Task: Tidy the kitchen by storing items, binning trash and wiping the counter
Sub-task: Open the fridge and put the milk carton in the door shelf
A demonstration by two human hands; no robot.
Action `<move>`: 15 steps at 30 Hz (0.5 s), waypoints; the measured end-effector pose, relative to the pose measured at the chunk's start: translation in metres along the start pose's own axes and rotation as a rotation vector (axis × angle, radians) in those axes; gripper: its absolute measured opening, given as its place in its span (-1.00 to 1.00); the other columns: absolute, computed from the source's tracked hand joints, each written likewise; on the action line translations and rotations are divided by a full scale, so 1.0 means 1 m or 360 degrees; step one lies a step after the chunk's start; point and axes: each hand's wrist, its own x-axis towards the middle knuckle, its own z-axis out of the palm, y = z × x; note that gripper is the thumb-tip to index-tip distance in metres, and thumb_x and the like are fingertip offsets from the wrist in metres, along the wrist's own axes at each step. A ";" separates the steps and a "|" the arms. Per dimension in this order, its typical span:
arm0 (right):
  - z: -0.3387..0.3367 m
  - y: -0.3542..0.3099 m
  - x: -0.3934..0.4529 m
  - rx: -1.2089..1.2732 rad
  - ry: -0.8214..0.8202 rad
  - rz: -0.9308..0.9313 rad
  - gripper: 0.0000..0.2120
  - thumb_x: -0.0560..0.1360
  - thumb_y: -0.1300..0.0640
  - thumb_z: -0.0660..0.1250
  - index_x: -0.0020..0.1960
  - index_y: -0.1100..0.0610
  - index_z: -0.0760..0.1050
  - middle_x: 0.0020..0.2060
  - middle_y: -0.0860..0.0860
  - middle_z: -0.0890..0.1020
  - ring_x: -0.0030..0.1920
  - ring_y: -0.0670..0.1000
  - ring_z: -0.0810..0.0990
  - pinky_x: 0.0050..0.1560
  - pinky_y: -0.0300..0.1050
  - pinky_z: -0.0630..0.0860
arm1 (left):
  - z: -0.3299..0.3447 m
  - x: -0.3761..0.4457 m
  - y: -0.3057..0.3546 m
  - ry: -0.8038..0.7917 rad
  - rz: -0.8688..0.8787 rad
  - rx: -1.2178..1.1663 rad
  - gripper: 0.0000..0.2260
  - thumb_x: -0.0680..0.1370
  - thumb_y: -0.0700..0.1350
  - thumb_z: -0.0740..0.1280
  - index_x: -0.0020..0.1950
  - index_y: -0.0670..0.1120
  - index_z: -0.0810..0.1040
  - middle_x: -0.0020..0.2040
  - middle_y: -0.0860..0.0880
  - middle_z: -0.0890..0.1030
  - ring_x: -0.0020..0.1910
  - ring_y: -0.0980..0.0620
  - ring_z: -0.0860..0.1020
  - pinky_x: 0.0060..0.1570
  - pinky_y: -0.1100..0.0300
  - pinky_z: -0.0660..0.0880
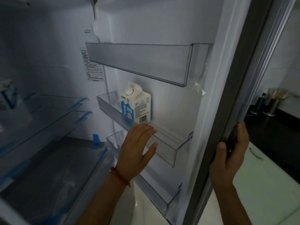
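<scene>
A white and blue milk carton (137,104) stands upright in the middle clear shelf (168,148) of the open fridge door (183,65). My left hand (137,148), with a red bracelet on the wrist, hovers just below the carton with straight spread fingers and holds nothing. My right hand (230,158) grips the grey outer edge of the fridge door (253,78), thumb on the inner side and fingers wrapped round the outside.
The fridge interior at left has glass shelves (48,114) with blue tape. An upper door shelf (146,62) and a lower door shelf (159,190) hold nothing. At right a black counter (276,135) carries a metal utensil holder (272,106) above white cabinets (266,189).
</scene>
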 end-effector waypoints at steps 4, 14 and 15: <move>0.011 -0.048 -0.041 0.0042 0.0021 0.0072 -0.45 0.47 0.07 0.13 0.42 -0.02 0.03 0.39 -0.26 0.21 0.43 -0.12 0.21 0.46 -0.19 0.15 | -0.051 -0.026 -0.009 -0.0082 -0.0017 0.0090 -0.62 0.59 0.11 0.04 0.25 -0.10 0.36 0.23 -0.13 0.50 0.30 0.03 0.35 0.36 0.18 0.22; 0.059 -0.161 -0.128 0.0071 -0.0274 0.0080 -0.36 0.43 -0.17 0.18 0.36 -0.42 -0.11 0.33 -0.50 0.22 0.30 -0.34 0.31 0.24 -0.52 0.25 | -0.209 -0.087 -0.005 0.0346 -0.0040 0.0659 -0.65 0.57 0.00 0.10 0.29 -0.15 0.32 0.33 -0.14 0.31 0.40 -0.09 0.25 0.38 -0.01 0.20; 0.067 -0.170 -0.132 0.0086 -0.0314 0.0072 -0.41 0.46 -0.25 0.14 0.37 -0.41 -0.10 0.34 -0.32 0.35 0.24 -0.18 0.41 0.18 -0.47 0.31 | -0.225 -0.092 -0.008 0.0466 -0.0055 0.0684 -0.65 0.57 -0.03 0.11 0.29 -0.18 0.32 0.33 -0.16 0.30 0.43 -0.05 0.22 0.39 0.01 0.20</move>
